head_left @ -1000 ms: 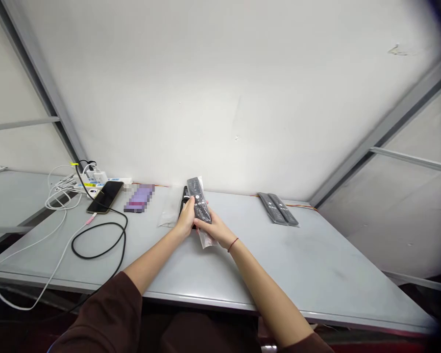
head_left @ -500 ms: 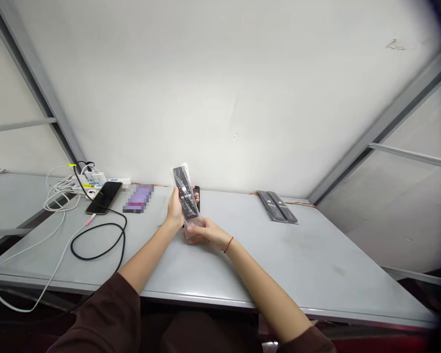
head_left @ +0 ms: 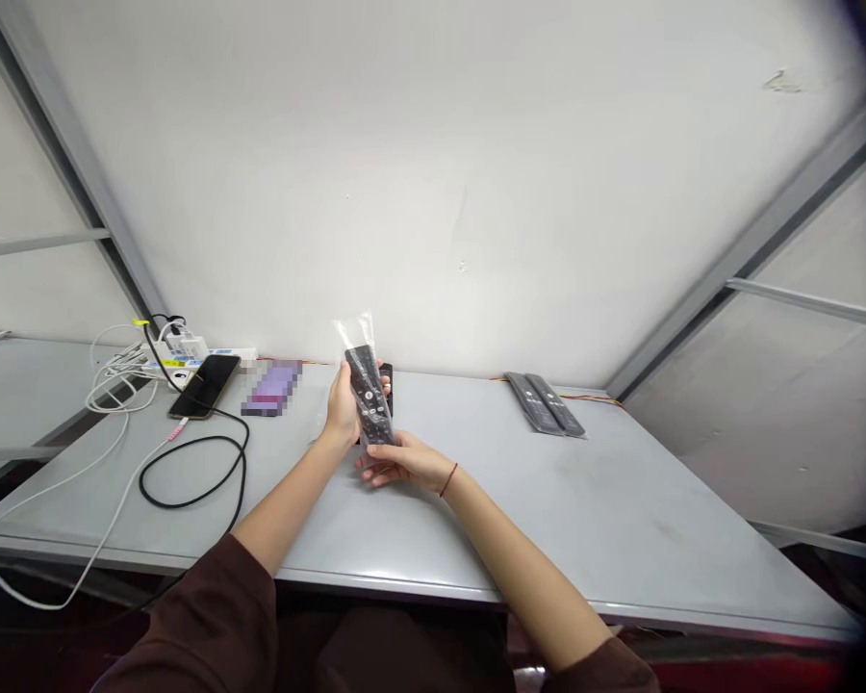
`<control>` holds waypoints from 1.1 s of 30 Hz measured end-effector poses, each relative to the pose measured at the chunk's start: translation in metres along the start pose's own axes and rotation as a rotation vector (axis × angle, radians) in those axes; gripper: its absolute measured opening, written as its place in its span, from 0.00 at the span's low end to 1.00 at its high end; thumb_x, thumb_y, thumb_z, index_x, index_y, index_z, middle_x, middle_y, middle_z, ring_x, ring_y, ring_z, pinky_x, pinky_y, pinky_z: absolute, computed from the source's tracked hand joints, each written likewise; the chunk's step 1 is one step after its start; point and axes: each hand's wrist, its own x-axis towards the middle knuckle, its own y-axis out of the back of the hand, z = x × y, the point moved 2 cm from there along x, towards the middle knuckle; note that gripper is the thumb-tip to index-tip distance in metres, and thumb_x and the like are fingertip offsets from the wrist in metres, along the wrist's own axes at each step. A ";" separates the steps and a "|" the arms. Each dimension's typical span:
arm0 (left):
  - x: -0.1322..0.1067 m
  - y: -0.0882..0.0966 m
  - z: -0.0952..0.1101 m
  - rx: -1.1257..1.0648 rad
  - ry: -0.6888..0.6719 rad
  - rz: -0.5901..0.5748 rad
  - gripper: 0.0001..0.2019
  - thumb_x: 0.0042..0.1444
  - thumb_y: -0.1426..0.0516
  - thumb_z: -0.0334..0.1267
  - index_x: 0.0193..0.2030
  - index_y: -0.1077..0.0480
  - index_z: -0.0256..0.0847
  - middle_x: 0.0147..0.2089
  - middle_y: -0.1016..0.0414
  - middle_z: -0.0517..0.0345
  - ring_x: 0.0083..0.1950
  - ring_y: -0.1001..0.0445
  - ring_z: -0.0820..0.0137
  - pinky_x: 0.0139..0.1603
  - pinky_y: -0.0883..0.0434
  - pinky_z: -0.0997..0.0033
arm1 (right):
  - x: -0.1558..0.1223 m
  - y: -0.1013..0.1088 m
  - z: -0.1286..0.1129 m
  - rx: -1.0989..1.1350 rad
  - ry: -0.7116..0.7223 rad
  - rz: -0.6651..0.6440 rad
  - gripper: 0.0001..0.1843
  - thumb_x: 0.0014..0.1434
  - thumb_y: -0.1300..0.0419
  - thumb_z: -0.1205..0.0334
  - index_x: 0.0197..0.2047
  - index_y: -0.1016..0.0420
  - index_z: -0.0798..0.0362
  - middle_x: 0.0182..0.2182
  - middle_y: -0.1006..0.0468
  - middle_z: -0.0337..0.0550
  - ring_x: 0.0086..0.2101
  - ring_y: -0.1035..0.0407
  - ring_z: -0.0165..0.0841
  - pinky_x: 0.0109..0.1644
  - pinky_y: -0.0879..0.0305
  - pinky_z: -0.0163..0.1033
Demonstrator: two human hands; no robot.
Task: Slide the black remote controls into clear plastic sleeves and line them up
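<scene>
A black remote control is tilted upright inside a clear plastic bag, whose loose end stands above the remote's top. Wrapped around its left side and back is my left hand, closed on it. My right hand pinches the lower end, thumb in front and fingers behind. Partly hidden behind the left fingers, another black object lies on the table; its kind is unclear.
Two bagged remotes lie side by side at the right on the grey table. At left are a black phone, a blurred purple object, a power strip, a looped black cable and white cables.
The remote has slid down within its bag toward my right hand, leaving an empty stretch of plastic at the top. Both hands stay in nearly the same place.
</scene>
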 end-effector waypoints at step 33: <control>0.066 0.097 0.050 -0.083 -0.107 0.435 0.11 0.62 0.55 0.38 0.33 0.37 0.39 0.23 0.32 0.60 0.24 0.29 0.74 0.29 0.30 0.75 | -0.017 0.044 -0.029 -0.479 0.108 0.490 0.14 0.47 0.36 0.61 0.35 0.37 0.52 0.20 0.30 0.34 0.17 0.33 0.29 0.18 0.38 0.33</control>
